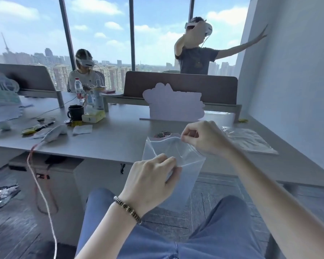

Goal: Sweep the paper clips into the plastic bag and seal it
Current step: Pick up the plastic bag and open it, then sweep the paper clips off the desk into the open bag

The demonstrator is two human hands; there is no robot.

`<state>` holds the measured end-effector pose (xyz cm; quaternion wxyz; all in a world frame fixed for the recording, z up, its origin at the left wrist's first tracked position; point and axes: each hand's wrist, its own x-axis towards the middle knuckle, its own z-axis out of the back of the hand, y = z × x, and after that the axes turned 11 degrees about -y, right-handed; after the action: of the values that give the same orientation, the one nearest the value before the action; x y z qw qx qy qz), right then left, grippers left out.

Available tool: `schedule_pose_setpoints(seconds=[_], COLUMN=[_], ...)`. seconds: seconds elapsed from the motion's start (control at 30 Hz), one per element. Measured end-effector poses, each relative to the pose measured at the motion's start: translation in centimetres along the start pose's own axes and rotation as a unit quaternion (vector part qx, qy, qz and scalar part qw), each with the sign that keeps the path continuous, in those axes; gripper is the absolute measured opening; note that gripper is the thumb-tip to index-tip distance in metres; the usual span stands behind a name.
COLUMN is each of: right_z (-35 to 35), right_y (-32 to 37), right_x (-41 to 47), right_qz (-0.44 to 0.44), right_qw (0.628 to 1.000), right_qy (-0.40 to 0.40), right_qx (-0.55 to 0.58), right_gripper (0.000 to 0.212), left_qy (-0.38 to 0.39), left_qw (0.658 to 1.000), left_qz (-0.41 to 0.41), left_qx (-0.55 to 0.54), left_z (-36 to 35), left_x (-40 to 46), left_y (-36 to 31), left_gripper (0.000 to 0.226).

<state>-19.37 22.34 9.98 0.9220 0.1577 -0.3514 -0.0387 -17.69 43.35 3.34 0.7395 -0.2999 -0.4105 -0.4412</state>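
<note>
Nearest to us, our knees in blue trousers [157,240] fill the bottom of the view. Above them our left hand [151,182], with a beaded bracelet [127,209] at the wrist, has its grip pinched on the near lip of the clear plastic bag [178,176]. The bag hangs off the desk's [110,139] front edge, its mouth pulled open toward us. Our right hand [204,137] has its grip closed narrowly on the far lip, at the red zip strip on the upper right corner.

Just beyond the bag's mouth, the paper clips [162,134] lie in a small dark heap on the desk, close to the edge and partly hidden behind the bag's rim. To the right, more clear bags [249,139] lie flat on the desk. Farther left stand a black mug [75,112] and a tissue box [93,115]. Behind them rises a brown divider [180,86], and past it two people wearing headsets before the windows.
</note>
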Motion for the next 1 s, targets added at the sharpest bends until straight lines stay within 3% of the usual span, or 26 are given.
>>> schedule_pose_setpoints(seconds=[0.23,0.4,0.53,0.63,0.87,1.0], right_z=[-5.8,-10.0,-13.6,-16.8,-23.3,-25.4], right_y=[-2.1,-4.5,-7.7,-11.1,-16.8,-17.9], right_x=[0.8,2.0,4.5,6.8,10.0,11.3], right_qz=[-0.013,-0.025,-0.064,-0.119,-0.222,-0.256], right_qw=[0.998,0.989,0.998,0.993,0.966,0.956], right_qy=[0.064,0.143,0.027,0.011,0.12,0.138], right_qx=[0.014,0.032,0.0,-0.008,-0.058,-0.042], right_gripper=[0.011,0.019,0.02,0.023,0.067,0.078], left_qy=[0.037,0.072,0.114,0.143,0.188,0.199], left_qw=[0.998,0.994,0.988,0.983,0.97,0.965], left_qz=[0.031,0.067,0.096,0.112,0.146,0.158], left_qx=[0.044,0.049,0.037,0.037,0.043,0.061], left_z=[-3.1,-6.4,-8.8,-10.2,-13.0,-13.9], left_x=[-1.8,-3.6,-5.7,-6.5,-7.5,-7.5], left_y=[2.6,4.2,5.0,6.0,8.4,9.2], left_gripper=[0.025,0.037,0.036,0.034,0.03,0.029])
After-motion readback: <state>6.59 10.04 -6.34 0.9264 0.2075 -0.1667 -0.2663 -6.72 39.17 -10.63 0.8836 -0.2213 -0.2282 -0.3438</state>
